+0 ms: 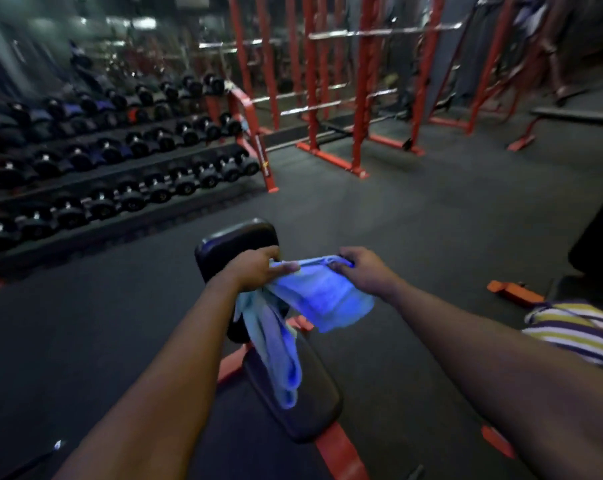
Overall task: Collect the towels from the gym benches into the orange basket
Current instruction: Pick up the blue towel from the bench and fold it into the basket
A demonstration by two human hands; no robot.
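Note:
A light blue towel (322,299) is stretched between both hands above a black padded gym bench (230,242) with a red frame. My left hand (258,268) grips its left top edge, and a long part of the cloth hangs down from that hand over the bench's lower pad (313,403). My right hand (364,268) pinches the right top edge. The towel is lifted off the bench. No orange basket is visible.
A three-tier rack of black dumbbells (120,161) runs along the left. Red squat racks (358,98) stand behind, across dark rubber flooring. Another bench (570,116) is far right. An orange frame foot (514,292) lies on the floor at right, near my striped shirt (577,330).

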